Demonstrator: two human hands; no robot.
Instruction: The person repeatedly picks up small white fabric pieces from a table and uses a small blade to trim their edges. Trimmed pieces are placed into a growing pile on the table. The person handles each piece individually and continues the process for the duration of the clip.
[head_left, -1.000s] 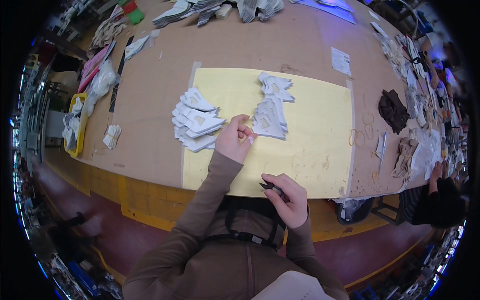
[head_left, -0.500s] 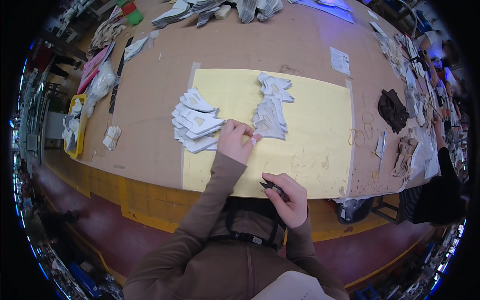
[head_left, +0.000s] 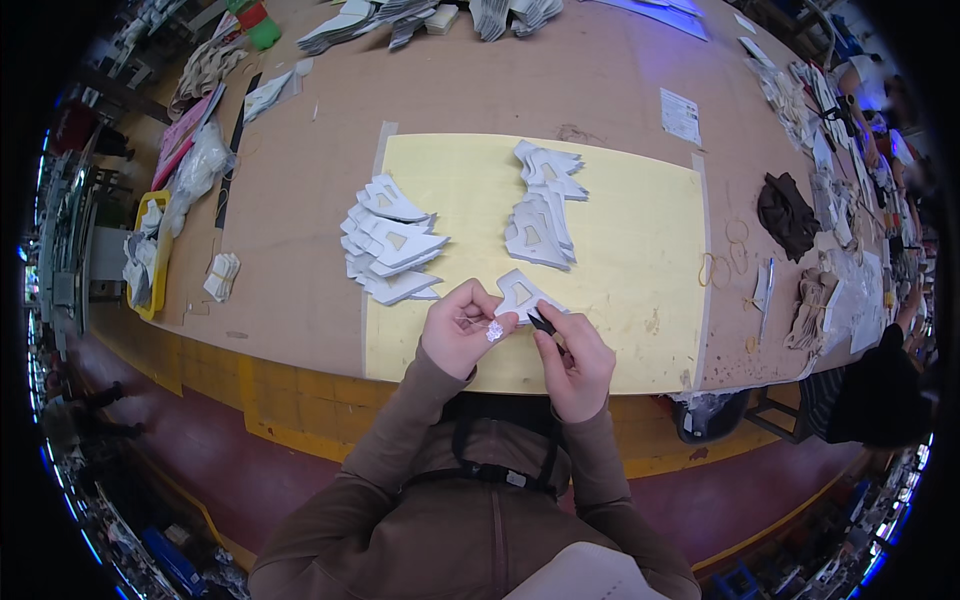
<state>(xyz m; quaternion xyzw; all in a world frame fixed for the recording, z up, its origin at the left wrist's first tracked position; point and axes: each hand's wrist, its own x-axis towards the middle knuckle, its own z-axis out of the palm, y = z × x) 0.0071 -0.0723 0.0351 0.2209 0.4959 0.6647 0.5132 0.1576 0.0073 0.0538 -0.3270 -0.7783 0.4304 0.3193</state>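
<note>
In front of me, both my hands meet at a single white cut piece with a window-like opening (head_left: 508,284). My left hand (head_left: 460,328) pinches its left side; a small pale patterned scrap (head_left: 494,331) shows at the thumb. With its fingers, my right hand (head_left: 578,365) touches the piece's right edge while holding black thread snips (head_left: 541,322), whose points lie by the piece. Beyond my hands, two overlapping rows of similar pieces rest on a yellow sheet (head_left: 640,230): a left stack (head_left: 410,252) and a right stack (head_left: 548,205).
The yellow sheet is taped to a brown-covered table (head_left: 300,180). A yellow bin (head_left: 158,270) and a bundle of white pieces (head_left: 222,276) are at left. Dark cloth (head_left: 785,220), rubber bands (head_left: 736,240) and scissors-like metal tool (head_left: 766,300) lie right. Another person sits at far right (head_left: 875,395).
My left hand has drawn one piece from the right stack toward me. My right hand has moved up and left with the snips to meet it.
</note>
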